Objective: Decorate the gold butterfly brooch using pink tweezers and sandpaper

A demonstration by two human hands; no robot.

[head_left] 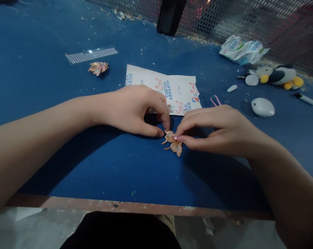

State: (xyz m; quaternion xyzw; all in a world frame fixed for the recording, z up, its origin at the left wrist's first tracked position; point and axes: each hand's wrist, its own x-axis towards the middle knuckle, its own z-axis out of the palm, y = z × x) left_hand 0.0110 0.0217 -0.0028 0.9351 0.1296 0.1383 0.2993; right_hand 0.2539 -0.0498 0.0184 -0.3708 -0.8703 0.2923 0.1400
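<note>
A gold-edged butterfly ornament (176, 148) with pale pink, shimmering wings lies on the blue tabletop close to the front edge. The thumb and forefinger of my left hand (135, 109) close on its upper wing edge. From the other side, my right hand (215, 129) brings thumb and forefinger together over the butterfly's middle, pinching a tiny pink piece (175, 138). Behind my hands lies a sheet of abrasive paper (182, 91), its printed white back up and one edge torn. A second butterfly ornament (98, 68) rests at the far left.
Beyond the second butterfly lies a clear strip of small beads (91, 55). Pink tweezers (215, 100) partly show behind my right hand. To the right are a white rounded case (262, 107), a plush toy (279, 75) and a wipes packet (243, 50). A dark phone (171, 17) leans on the mesh.
</note>
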